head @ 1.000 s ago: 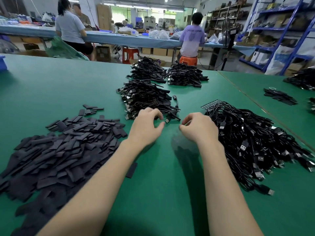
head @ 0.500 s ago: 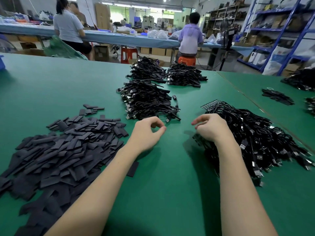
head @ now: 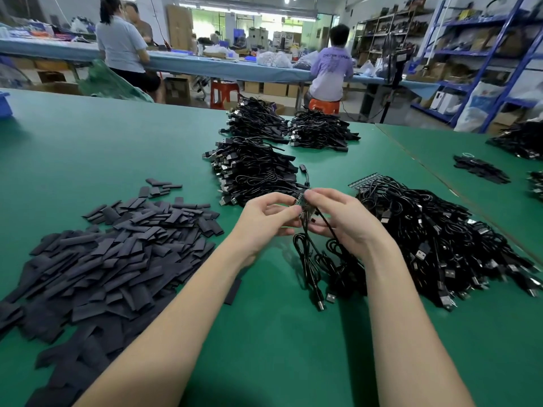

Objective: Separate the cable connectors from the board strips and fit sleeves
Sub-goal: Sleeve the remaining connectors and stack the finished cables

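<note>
Meanwhile, black sleeves [head: 111, 254] lie heaped at left on the green table [head: 88, 148]; left hand [head: 264, 221] and right hand [head: 343, 221] pinch a small board strip [head: 302, 205], cables [head: 311, 259] dangling, beside the cable pile [head: 440, 236].

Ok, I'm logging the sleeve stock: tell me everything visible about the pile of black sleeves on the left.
The sleeve pile is a broad, loose heap of flat, dark, matte strips, rubbery-looking, lying criss-crossed on the green table, left of the left forearm. A few strays lie apart at its far edge, and one near the forearm. Neither hand touches it.
</note>
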Tool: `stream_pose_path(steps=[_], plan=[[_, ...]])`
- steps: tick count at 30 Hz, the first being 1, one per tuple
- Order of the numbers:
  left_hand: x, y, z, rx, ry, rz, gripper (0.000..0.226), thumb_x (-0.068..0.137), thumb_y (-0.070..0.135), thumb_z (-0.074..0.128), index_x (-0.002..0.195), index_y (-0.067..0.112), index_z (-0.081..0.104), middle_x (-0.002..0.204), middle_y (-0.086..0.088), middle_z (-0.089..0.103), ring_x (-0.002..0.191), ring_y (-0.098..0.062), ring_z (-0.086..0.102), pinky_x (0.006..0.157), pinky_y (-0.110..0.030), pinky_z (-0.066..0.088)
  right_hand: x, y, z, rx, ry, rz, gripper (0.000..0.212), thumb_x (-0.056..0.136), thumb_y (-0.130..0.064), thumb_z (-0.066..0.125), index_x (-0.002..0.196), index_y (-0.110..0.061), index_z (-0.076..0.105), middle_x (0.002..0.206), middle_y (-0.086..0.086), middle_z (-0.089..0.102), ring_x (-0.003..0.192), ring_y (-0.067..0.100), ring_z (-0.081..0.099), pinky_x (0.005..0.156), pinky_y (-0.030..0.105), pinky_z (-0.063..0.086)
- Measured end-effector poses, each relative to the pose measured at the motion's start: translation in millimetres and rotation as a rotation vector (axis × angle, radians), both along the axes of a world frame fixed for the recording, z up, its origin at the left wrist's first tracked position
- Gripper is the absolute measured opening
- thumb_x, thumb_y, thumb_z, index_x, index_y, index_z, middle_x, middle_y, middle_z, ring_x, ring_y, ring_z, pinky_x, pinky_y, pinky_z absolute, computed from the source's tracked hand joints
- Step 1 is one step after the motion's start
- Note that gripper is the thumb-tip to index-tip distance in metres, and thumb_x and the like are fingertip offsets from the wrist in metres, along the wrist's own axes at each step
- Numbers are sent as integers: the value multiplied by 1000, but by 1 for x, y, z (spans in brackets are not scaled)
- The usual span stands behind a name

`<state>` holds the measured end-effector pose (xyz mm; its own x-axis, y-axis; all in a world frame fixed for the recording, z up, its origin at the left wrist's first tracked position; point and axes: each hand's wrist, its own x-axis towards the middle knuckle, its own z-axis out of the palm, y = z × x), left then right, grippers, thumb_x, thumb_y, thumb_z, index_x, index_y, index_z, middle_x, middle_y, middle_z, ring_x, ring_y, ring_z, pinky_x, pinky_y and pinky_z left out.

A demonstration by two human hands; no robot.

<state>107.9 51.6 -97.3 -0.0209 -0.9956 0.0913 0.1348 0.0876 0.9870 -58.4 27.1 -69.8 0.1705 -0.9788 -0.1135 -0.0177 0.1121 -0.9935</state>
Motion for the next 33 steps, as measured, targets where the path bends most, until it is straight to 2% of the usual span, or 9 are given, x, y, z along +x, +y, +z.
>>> stream_pose_path(steps=[3, 8, 12, 14, 19, 23, 26, 29, 33], plan=[[6, -2, 0, -96, -208, 98, 10, 91, 9, 72, 90, 18, 72, 88, -10, 74, 78, -17, 72, 73, -28, 60, 2, 2, 2, 17, 245, 91, 48, 83, -34, 85, 122, -16, 62, 97, 7, 78, 71, 14, 73, 84, 34, 62], [17, -8, 7, -179, -331, 130, 8, 95, 16, 68, 95, 24, 70, 104, -20, 67, 74, -21, 71, 82, -39, 63, -1, 6, 22, -91, 719, 284, 66, 77, -55, 83, 126, -32, 45, 81, -13, 79, 78, -8, 71, 73, 21, 42], [18, -9, 12, -253, -381, 138, 9, 96, 16, 65, 97, 24, 68, 99, -16, 63, 66, -17, 66, 76, -41, 64, 20, 6, 11, -178, 664, 254, 38, 79, -40, 87, 95, -36, 52, 56, -25, 64, 53, -12, 60, 54, 13, 42], [20, -8, 13, -280, -398, 145, 10, 97, 15, 64, 97, 24, 68, 92, -7, 61, 59, -11, 63, 70, -35, 64, 28, 7, 7, -159, 635, 270, 34, 80, -33, 84, 104, -30, 60, 55, -21, 63, 53, -1, 57, 55, 21, 42], [31, -13, 17, -275, -387, 130, 7, 99, 15, 62, 103, 19, 67, 92, -1, 60, 57, -11, 67, 79, -42, 60, 20, 6, 14, -106, 517, 241, 38, 83, -18, 78, 113, -23, 56, 104, 8, 74, 75, 19, 66, 64, 29, 46], [33, -16, 18, -265, -320, 135, 9, 97, 13, 66, 105, 15, 70, 79, 6, 62, 62, -5, 61, 70, -32, 60, 20, 8, 15, -2, 292, 363, 44, 89, -9, 75, 120, -26, 50, 114, 22, 74, 110, 42, 70, 87, 45, 51], [33, -16, 13, -182, -194, 135, 8, 95, 13, 68, 102, 16, 67, 74, 10, 70, 72, -3, 65, 67, -23, 56, 20, 14, 7, 135, -18, 503, 48, 90, -3, 73, 120, -33, 50, 102, 8, 78, 85, 26, 74, 80, 35, 59], [35, -15, 3, -78, -167, 154, 3, 96, 17, 68, 98, 18, 67, 91, -2, 74, 83, -11, 66, 79, -32, 51, 22, 9, -7, 145, -220, 307, 39, 90, -13, 73, 125, -20, 57, 119, 14, 73, 102, 34, 74, 94, 43, 59], [32, -13, -2, -11, -108, 121, 2, 97, 14, 65, 98, 15, 64, 83, -4, 72, 75, -15, 63, 71, -32, 52, 28, 1, -15, -19, -92, 8, 21, 95, -28, 72, 112, -15, 73, 105, 1, 76, 94, 18, 74, 81, 26, 58]])
